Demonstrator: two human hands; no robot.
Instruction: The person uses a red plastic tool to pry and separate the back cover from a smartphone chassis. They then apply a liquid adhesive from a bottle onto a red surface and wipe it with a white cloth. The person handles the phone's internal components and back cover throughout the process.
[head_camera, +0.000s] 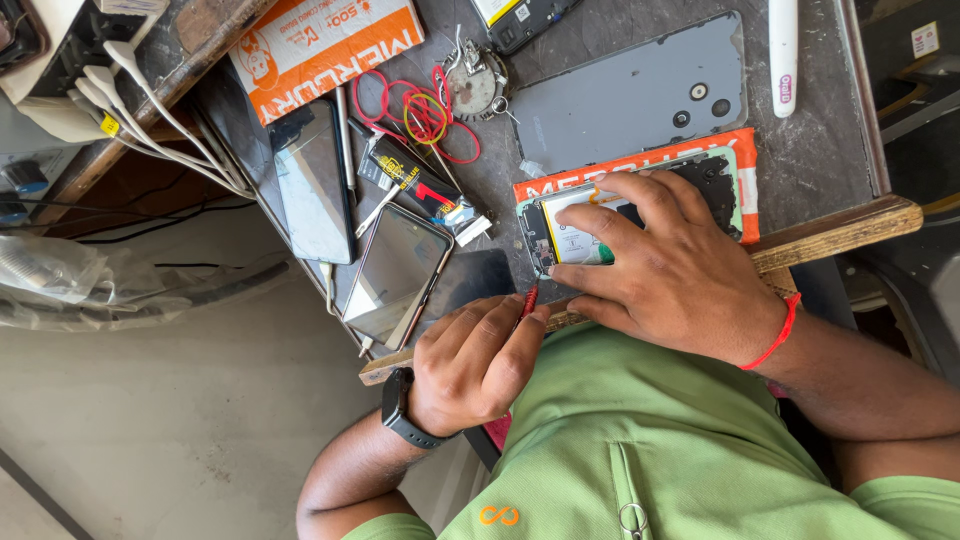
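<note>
**Both hands on an opened phone**

We see the right hand (670, 270) spread flat over the opened phone (560, 235), fingers wide and pressing down. This seems meant to keep the phone from sliding on the orange box (748, 150) under it. The phone lies at the near edge of the table (830, 140), close to our chest, with its white-labelled battery showing between the fingers.

The left hand (470, 365), which wears a black watch, is curled tight around a red tool (528, 298). The tool's tip points at the phone's near edge, just beside the right thumb. The narrow, pencil-like grip looks chosen for fine control.

Counting the rest:
- One grey back cover (630, 95) lies beyond the open phone, set aside face down.
- Two whole phones lie to the left, screens up, one dark (315, 180) and one with a pale rim (395, 275).
- A second orange box (320, 40) sits at the far left.
- Several red bands and one yellow band (425, 110) are heaped beside a round metal part (475, 80).
- One white pen (783, 40) rests at the far right.
</note>
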